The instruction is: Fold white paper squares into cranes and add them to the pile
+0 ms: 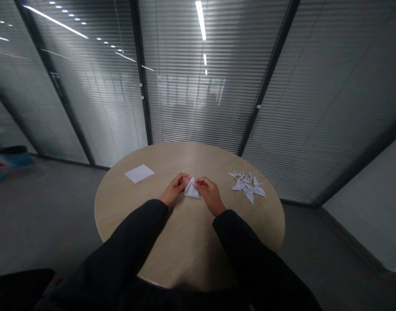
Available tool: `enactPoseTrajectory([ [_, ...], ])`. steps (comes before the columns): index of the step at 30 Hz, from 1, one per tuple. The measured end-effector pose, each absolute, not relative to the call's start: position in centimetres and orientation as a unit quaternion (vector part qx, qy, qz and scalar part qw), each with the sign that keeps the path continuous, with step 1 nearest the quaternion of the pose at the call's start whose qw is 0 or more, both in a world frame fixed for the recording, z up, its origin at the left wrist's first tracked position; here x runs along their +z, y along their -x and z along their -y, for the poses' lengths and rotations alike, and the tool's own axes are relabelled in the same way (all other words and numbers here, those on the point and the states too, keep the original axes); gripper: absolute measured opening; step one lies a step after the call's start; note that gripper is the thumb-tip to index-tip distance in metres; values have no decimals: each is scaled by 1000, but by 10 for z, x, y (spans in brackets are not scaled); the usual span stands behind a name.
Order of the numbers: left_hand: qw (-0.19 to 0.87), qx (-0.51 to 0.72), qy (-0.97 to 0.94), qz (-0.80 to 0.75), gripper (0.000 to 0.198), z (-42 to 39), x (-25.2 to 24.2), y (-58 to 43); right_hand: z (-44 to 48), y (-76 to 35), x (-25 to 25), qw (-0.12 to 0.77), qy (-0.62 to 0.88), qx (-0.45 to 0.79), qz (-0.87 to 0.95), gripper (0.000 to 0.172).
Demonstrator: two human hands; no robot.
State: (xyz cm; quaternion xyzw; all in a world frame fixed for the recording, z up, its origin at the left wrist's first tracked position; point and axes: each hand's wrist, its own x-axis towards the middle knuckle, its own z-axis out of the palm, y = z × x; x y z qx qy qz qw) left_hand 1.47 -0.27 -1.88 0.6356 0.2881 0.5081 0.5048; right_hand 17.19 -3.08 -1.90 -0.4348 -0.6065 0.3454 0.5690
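Observation:
A small piece of folded white paper (192,190), roughly triangular, is held between my two hands over the middle of the round table. My left hand (177,188) pinches its upper left side, thumb and fingers closed together. On the other side, my right hand (210,192) grips the paper's upper right edge with bent fingers. Some of the fingertips and the folds beneath them are hidden. Off to the left lies a flat stack or sheet of white paper (139,173). To the right sits a loose pile of several folded paper cranes (249,186) with pointed tips.
The round wooden table (181,255) stands close to a glass partition (198,108) with blinds and dark frames. On the floor at far left are blue containers (18,159). A dark chair-like shape (19,285) shows at the lower left. A white wall (373,203) rises at right.

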Motion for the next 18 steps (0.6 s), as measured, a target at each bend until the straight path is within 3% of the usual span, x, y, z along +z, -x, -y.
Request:
enactPoseTrajectory([
  [7,346,491,-719,-349,32,11,-17,-14,32,-172,-19,568,479,293,602,26],
  [18,305,471,-752,-347,31,10,-19,-11,34,-170,-17,573,477,270,609,22],
])
